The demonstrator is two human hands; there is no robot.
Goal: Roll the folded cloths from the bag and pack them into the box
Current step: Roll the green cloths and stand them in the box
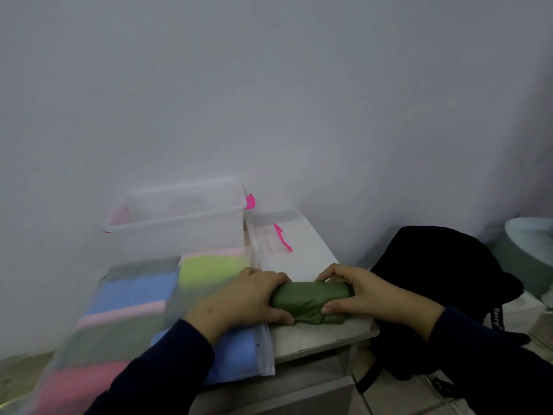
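A: Item one, green cloth [311, 301]?
B: Rolled, lying on the grey table [323, 333], near its right edge. Left hand [248, 298] grips its left end, right hand [356, 292] its right end, fingers curled over, thumbs on the near side.

A: Box [179, 217]?
B: Clear plastic, pink clips, far left against the wall. Its lid [290, 247] lies flat just to its right.

A: Bag [125, 313]?
B: Clear, at near left, holding folded blue, pink and lime cloths.

A: Other?
B: Black backpack [434, 295], right of the table.

Plain pale wall [269, 85], tiled floor [419, 396]
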